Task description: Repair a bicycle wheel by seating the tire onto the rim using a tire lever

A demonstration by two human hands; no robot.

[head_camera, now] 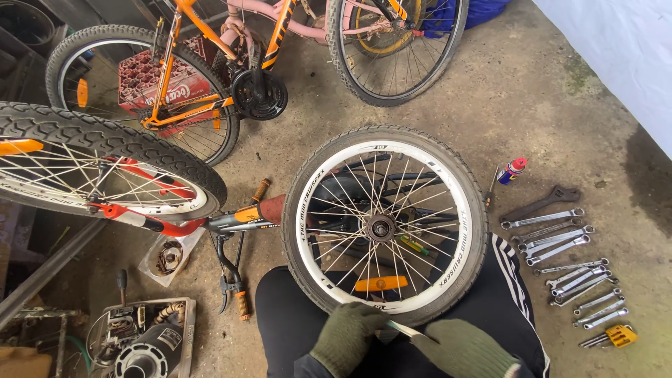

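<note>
Both gloved: left hand point(348, 336) gripping tyre lever point(404, 330) at bicycle wheel point(383, 224) rim, lower centre, right hand point(465, 348) clenched steadying; best kept shallow, clear of spokes.

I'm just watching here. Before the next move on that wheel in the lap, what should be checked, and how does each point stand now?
1. Wheel steady: ok, it rests flat across the knees.
2. Left hand at the tyre's near edge: ok, gloved and touching the tyre.
3. Right hand grips the thin flat tool: ok, tip points at the rim.
4. Tool tip under the tyre bead: cannot tell, the left hand hides it.
5. Spanners within reach: ok, laid in a row on the floor to the right.
6. Spray can clear of the wheel: ok, it lies apart from it.
</note>
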